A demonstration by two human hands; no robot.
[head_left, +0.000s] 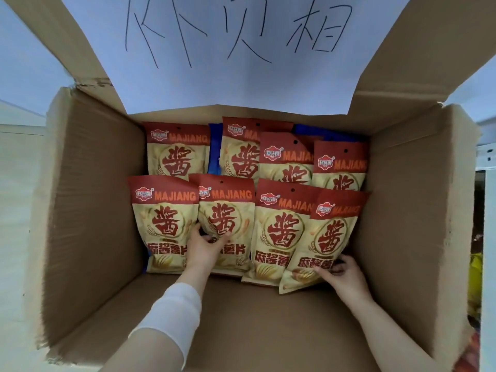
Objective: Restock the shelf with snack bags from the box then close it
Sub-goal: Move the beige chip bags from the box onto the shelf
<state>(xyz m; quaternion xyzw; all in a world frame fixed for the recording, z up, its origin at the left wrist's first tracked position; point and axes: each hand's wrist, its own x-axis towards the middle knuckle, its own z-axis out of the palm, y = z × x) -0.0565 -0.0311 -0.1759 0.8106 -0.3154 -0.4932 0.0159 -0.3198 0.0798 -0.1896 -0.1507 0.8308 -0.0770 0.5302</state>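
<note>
An open cardboard box (88, 210) fills the view. Several red-and-cream snack bags marked MAJIANG stand in two rows against its far wall. My left hand (205, 247) reaches into the box and grips the lower part of the second front-row bag (228, 208). My right hand (342, 275) pinches the bottom edge of the rightmost front-row bag (330, 237), which is tilted. Blue packaging (214, 149) shows behind the back row.
A white paper sheet (241, 49) with handwritten characters is stuck on the raised far flap. The box's near floor (255, 318) is bare cardboard. A white shelf upright (487, 157) and yellow goods (475, 285) show at the right edge.
</note>
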